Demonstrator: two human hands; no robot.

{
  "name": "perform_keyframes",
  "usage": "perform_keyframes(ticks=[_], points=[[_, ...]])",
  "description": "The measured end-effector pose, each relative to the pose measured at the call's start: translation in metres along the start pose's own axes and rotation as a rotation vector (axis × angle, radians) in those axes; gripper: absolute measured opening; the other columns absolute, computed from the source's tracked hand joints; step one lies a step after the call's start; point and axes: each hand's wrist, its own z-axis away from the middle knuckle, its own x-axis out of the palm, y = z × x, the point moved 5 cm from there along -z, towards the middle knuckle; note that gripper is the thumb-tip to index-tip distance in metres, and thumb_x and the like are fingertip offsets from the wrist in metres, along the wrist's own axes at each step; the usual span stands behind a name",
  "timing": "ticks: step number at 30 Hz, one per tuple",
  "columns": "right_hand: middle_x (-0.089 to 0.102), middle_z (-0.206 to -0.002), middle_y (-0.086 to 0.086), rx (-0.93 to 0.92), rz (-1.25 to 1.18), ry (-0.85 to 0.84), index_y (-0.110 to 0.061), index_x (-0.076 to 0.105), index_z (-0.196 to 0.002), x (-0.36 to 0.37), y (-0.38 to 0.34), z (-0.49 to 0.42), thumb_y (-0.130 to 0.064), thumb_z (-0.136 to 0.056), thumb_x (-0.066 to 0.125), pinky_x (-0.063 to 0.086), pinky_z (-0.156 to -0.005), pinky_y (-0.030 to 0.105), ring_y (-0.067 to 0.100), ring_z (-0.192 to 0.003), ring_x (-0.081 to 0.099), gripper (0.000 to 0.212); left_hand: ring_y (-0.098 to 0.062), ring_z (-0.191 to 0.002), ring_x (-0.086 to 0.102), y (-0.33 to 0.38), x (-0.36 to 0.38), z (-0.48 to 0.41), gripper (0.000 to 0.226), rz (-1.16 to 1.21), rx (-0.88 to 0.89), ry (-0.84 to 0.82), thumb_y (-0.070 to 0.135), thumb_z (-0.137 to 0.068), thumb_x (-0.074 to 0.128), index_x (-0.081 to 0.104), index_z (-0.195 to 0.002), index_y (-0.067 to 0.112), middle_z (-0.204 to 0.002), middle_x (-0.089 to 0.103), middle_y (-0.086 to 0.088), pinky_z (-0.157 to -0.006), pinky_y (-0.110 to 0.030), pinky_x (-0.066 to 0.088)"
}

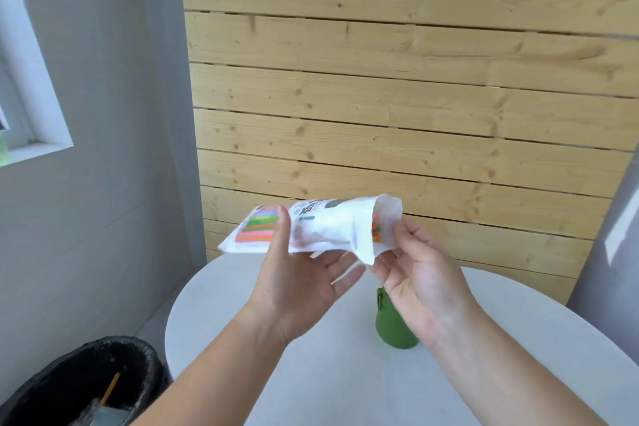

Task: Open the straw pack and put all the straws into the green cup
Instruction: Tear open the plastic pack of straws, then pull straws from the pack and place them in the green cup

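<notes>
L hand [297, 287] fingers grip straw pack [321, 228], R hand [422, 280] fingers pinch its open mouth, straws [376, 231] inside

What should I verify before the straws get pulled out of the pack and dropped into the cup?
1. Straw pack open: ok, its right end gapes.
2. Straws reachable: ok, coloured tips show inside the mouth.
3. Left hand holds the pack: ok, thumb on top, fingers beneath.
4. Right hand at the mouth: ok for place; whether its fingers pinch the flap, cannot tell.
5. Green cup in place: ok, it stands on the table below the right hand.
6. Cup opening free: cannot tell, the rim is hidden behind that hand.
</notes>
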Motion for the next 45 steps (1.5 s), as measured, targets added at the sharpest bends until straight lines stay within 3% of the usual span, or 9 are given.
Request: perform_keyframes(ticks=[3,7,12,15,21,25,30,37,45], points=[[0.075,-0.086,0.011,0.088,-0.06,-0.012,-0.006,0.064,-0.094,0.002,0.017,0.011,-0.008,-0.099,0.051,0.059,-0.057,0.03,0.018,-0.073,0.073,0.013,-0.037,-0.127,0.062,0.008,0.001,-0.005,0.087,0.196,0.149,0.017,0.074,-0.083,0.059,0.059,-0.136,0.004,-0.135,0.065,-0.02,-0.116,-0.052,0.04],[0.078,-0.099,0.012,0.151,-0.101,-0.012,-0.005,0.067,-0.099,-0.002,0.031,0.017,-0.006,-0.1,0.049,0.061,-0.062,0.032,0.021,-0.082,0.076,0.018,-0.039,-0.129,0.062,0.011,-0.007,-0.012,0.096,0.283,0.155,0.075,0.062,-0.076,0.074,0.053,-0.146,0.0,-0.147,0.057,-0.022,-0.115,-0.057,0.039],[0.076,-0.111,0.016,0.207,-0.054,0.053,-0.001,0.066,-0.115,-0.011,0.037,0.015,-0.016,-0.101,0.05,0.061,-0.073,0.038,0.03,-0.096,0.075,0.026,-0.029,-0.094,0.073,0.024,-0.005,-0.016,0.043,0.139,0.269,0.13,0.046,-0.09,0.072,0.066,-0.111,0.008,-0.097,0.073,-0.01,-0.102,-0.052,0.054],[0.075,-0.11,0.021,0.235,-0.055,0.13,0.0,0.063,-0.119,-0.018,0.039,0.01,-0.032,-0.103,0.046,0.059,-0.078,0.045,0.036,-0.097,0.074,0.04,-0.023,-0.086,0.074,0.034,0.001,-0.019,0.025,0.006,0.338,0.137,0.038,-0.092,0.072,0.067,-0.1,0.015,-0.086,0.073,-0.004,-0.096,-0.048,0.057],[0.074,-0.111,0.022,0.249,-0.097,0.206,-0.001,0.061,-0.124,-0.029,0.042,-0.006,-0.044,-0.105,0.035,0.056,-0.079,0.042,0.037,-0.099,0.073,0.054,-0.027,-0.1,0.071,0.039,0.014,-0.027,0.05,-0.245,0.509,0.136,0.029,-0.087,0.082,0.063,-0.128,0.006,-0.103,0.069,-0.007,-0.097,-0.052,0.059],[0.071,-0.122,0.019,0.304,-0.096,0.207,-0.009,0.058,-0.134,-0.037,0.053,-0.02,-0.05,-0.104,0.028,0.05,-0.1,0.044,0.035,-0.11,0.07,0.059,-0.027,-0.097,0.069,0.035,0.03,-0.027,0.029,-0.413,0.616,0.082,0.022,-0.09,0.079,0.065,-0.114,0.014,-0.099,0.066,-0.006,-0.099,-0.058,0.055],[0.071,-0.124,0.015,0.344,-0.131,0.186,-0.011,0.063,-0.132,-0.042,0.06,-0.029,-0.05,-0.105,0.017,0.04,-0.113,0.042,0.032,-0.119,0.065,0.065,-0.023,-0.092,0.067,0.029,0.046,-0.025,0.04,-0.578,0.716,0.019,0.016,-0.088,0.079,0.06,-0.122,0.004,-0.096,0.065,-0.004,-0.087,-0.044,0.058],[0.074,-0.117,0.015,0.32,-0.155,0.213,-0.008,0.068,-0.124,-0.041,0.061,-0.029,-0.044,-0.106,0.02,0.043,-0.11,0.044,0.032,-0.115,0.068,0.063,-0.023,-0.088,0.067,0.025,0.051,-0.026,0.056,-0.624,0.736,-0.021,0.018,-0.082,0.083,0.053,-0.126,-0.003,-0.096,0.063,-0.008,-0.078,-0.033,0.057],[0.074,-0.111,0.021,0.327,-0.12,0.385,0.0,0.06,-0.124,-0.055,0.067,-0.027,-0.038,-0.106,0.033,0.052,-0.1,0.052,0.037,-0.106,0.071,0.05,-0.021,-0.086,0.068,0.022,0.039,-0.028,0.042,-0.621,0.717,0.032,0.011,-0.084,0.081,0.059,-0.12,0.007,-0.092,0.066,-0.002,-0.079,-0.034,0.059]])
